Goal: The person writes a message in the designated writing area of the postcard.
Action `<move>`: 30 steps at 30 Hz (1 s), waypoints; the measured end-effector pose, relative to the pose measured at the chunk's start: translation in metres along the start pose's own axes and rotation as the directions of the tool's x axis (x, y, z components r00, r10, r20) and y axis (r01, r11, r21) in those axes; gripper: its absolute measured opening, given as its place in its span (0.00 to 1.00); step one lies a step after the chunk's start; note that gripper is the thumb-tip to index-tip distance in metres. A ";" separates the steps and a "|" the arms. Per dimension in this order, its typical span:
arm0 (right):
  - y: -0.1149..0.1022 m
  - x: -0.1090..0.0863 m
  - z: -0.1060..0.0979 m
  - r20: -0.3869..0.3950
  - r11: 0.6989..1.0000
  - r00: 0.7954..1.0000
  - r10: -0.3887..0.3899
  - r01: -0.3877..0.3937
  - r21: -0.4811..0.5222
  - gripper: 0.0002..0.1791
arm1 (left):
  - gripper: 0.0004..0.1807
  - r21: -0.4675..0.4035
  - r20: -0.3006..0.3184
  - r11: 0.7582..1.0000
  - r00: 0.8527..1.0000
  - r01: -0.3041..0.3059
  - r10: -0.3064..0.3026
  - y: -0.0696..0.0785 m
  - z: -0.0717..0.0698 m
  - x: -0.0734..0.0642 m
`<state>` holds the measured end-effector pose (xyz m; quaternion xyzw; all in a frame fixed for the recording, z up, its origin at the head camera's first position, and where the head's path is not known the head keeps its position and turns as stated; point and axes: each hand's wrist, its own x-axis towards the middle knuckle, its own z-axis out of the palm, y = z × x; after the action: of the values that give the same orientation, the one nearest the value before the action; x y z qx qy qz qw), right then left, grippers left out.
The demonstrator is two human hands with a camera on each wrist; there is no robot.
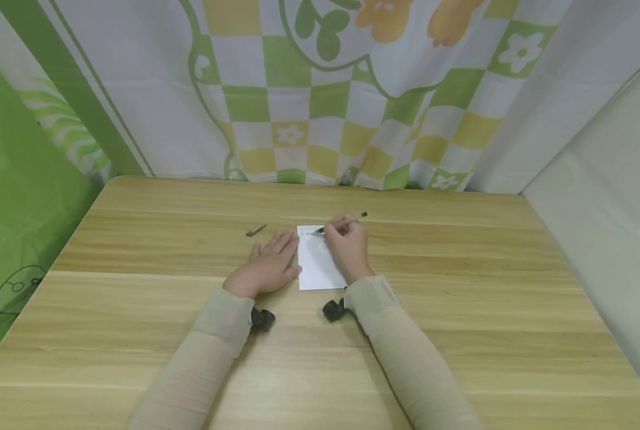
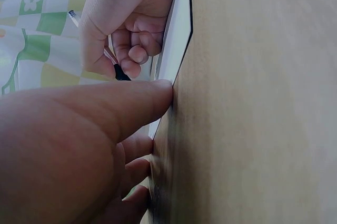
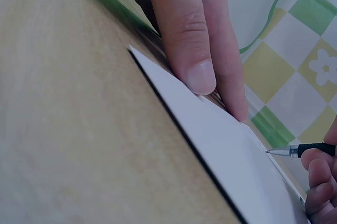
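Observation:
A small white sheet of paper lies on the wooden table, with a few short dark marks along its top edge. My right hand rests on its right side and pinches a pen with a clear barrel and black grip. In the right wrist view the silver pen tip meets the paper near its far edge. My left hand lies palm down with fingers extended, thumb and fingertips at the paper's left edge. Beyond those fingers lies a pen cap with a dark end.
The wooden table extends wide on both sides of the paper. A checkered green, yellow and white curtain hangs along its back edge. Black wrist cameras are strapped below both sleeves, close over the tabletop.

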<state>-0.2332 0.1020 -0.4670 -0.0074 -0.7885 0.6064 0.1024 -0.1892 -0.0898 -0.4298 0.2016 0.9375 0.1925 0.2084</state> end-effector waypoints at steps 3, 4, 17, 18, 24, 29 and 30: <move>0.000 0.000 0.000 0.001 1.000 1.000 0.006 -0.006 0.002 0.03 | 0.40 0.001 0.001 1.000 1.000 -0.001 0.001 0.000 0.000 0.000; 0.001 0.000 0.000 0.000 1.000 1.000 0.007 -0.007 0.003 0.03 | 0.40 0.000 0.002 1.000 1.000 -0.001 0.001 0.000 0.000 0.000; -0.001 -0.001 0.000 -0.016 1.000 1.000 0.023 -0.023 -0.016 0.03 | 0.40 -0.002 -0.006 1.000 1.000 -0.004 0.004 -0.002 0.002 0.001; -0.001 -0.001 0.000 -0.016 1.000 1.000 0.024 -0.024 -0.017 0.03 | 0.40 0.000 -0.007 1.000 1.000 -0.004 0.004 -0.001 0.001 0.001; 0.000 -0.001 0.000 -0.017 0.999 0.999 0.035 -0.035 0.002 0.02 | 0.40 0.006 0.000 1.000 1.000 -0.001 0.001 -0.003 0.002 0.002; -0.001 -0.001 0.001 -0.010 0.999 0.999 0.032 -0.032 0.013 0.02 | 0.40 0.005 0.006 1.000 1.000 0.005 -0.005 -0.006 0.005 0.005; -0.001 -0.001 0.001 -0.009 1.000 1.000 0.029 -0.029 0.011 0.02 | 0.40 0.002 0.005 1.000 1.000 0.003 -0.003 -0.006 0.005 0.006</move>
<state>-0.2322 0.1008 -0.4662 -0.0211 -0.7845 0.6121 0.0970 -0.1936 -0.0909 -0.4385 0.2007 0.9375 0.1906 0.2110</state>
